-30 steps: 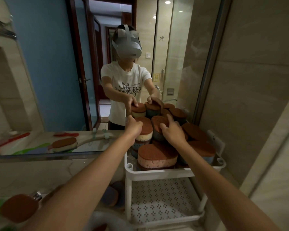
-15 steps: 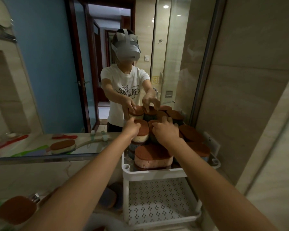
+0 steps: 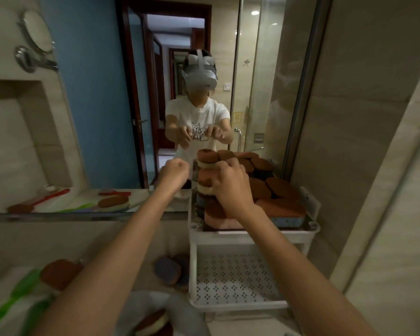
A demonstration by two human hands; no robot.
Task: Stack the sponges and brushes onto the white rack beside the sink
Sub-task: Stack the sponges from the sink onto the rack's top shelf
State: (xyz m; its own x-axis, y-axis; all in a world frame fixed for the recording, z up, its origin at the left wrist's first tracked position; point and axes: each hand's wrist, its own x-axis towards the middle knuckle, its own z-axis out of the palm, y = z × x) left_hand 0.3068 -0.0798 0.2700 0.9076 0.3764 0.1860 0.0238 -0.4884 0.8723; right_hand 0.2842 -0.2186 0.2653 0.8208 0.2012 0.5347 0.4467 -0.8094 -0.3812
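The white rack [image 3: 252,235] stands at the right of the counter, against the mirror. Its top tier is packed with brown-topped sponges: a tall stack [image 3: 205,170] at the back left, a pink one [image 3: 216,218] in front, a blue one [image 3: 287,218] at the right. The perforated lower tier [image 3: 235,277] holds nothing. My left hand [image 3: 174,170] is a closed fist in the air just left of the stack, holding nothing. My right hand [image 3: 230,187] hovers in front of the stack with fingers curled; its mirror image shows it above the sponges and empty.
Loose sponges lie on the counter [image 3: 58,272], beside the rack [image 3: 167,270] and in the sink basin [image 3: 153,321]. Green brushes [image 3: 22,292] lie at the lower left. A tiled wall stands close on the right, and the mirror behind reflects a red brush and me.
Both hands have come off the sponges and drawn back slightly; the left has closed into a fist. The view has tilted up and nearer the rack.
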